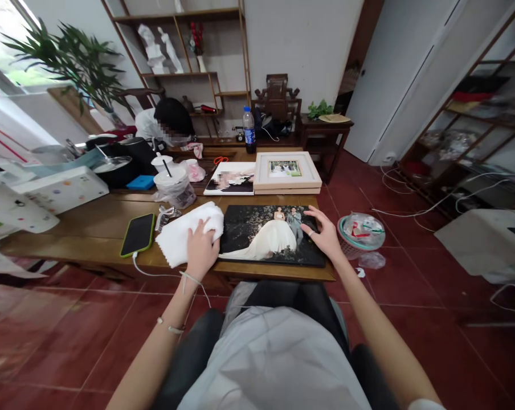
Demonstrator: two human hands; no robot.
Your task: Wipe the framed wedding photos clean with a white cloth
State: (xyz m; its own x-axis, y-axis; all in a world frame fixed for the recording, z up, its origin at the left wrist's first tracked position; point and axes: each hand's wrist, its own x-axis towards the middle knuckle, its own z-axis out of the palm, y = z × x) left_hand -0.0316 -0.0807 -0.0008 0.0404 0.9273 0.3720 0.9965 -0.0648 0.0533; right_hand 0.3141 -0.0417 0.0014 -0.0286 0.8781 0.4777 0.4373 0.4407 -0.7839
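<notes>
A dark wedding photo panel (257,230) lies flat on the wooden table (99,219) in front of me. My left hand (201,250) presses a white cloth (183,233) against the panel's left edge, fingers curled on the cloth. My right hand (323,233) rests on the panel's right edge with fingers spread flat, holding nothing. A ring shows on one finger.
A phone in a green case (138,233) lies left of the cloth, cable attached. Behind are a framed photo (286,169), another print (232,179), plastic cups (174,185) and a water bottle (249,130). A small basket (360,230) stands on the floor at right. Another person sits beyond the table.
</notes>
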